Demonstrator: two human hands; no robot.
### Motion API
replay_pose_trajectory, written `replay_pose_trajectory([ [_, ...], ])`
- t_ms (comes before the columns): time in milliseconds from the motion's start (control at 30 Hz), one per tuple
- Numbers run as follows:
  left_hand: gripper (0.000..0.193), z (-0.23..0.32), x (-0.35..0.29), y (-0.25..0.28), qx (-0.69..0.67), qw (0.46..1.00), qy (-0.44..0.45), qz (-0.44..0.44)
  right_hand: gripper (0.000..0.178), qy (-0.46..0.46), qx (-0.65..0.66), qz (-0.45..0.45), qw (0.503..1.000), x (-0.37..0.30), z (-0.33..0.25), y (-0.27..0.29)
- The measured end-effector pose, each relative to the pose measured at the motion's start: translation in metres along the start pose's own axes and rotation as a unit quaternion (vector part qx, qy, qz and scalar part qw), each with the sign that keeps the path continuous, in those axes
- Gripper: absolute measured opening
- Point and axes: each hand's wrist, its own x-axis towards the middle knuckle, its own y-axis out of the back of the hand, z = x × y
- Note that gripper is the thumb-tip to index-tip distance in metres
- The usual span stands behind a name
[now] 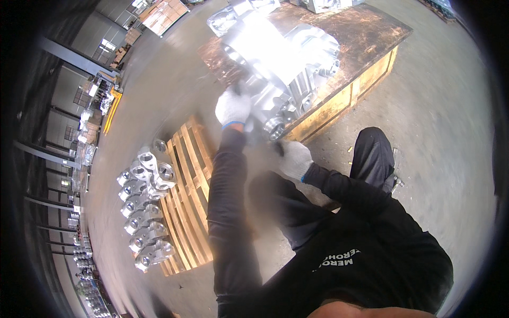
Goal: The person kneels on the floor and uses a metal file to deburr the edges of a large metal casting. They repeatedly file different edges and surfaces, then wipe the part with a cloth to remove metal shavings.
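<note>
My left hand [233,108], in a white glove with a blue cuff, is at the left side of a large shiny metal casting [273,100] on a wooden crate. Its fingers are blurred and partly hidden against the part, so I cannot tell their grip. Lower and to the right, my right hand [295,160] wears a matching glove, close below the casting's round bored end [274,127]. Something dark shows at its fingertips, too smeared to name. Strong glare washes out the casting's upper middle.
The wooden crate [339,108] has a worn brown top, with more metal parts [221,22] at its far edge. Left of me, several silver castings [144,217] lie along a slatted pallet [185,196]. A yellow pallet jack [112,108] and stacked cartons [163,16] stand farther off.
</note>
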Motion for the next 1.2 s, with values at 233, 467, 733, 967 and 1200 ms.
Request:
replay_pose_trajectory([
  [233,0.052,-0.004,0.0,-0.002,-0.008,1.0,-0.009,0.013,0.039,0.085,-0.008,-0.127,0.988,0.031,-0.039,0.073],
  [467,0.051,-0.012,0.001,-0.004,-0.03,0.999,-0.022,0.008,0.039,0.146,0.172,-0.086,0.97,0.049,0.04,0.087],
  [733,0.049,-0.014,0.002,-0.003,-0.031,0.999,-0.032,0.018,0.031,0.018,0.099,0.042,0.994,0.013,0.072,-0.035],
  [967,0.039,-0.028,0.008,-0.009,-0.048,0.996,-0.067,0.025,0.036,0.051,0.013,0.098,0.994,0.025,0.101,0.078],
  [1200,0.034,-0.023,0.027,-0.011,-0.072,0.989,-0.132,-0.011,0.026,0.185,-0.232,0.101,0.949,0.047,0.114,0.12],
])
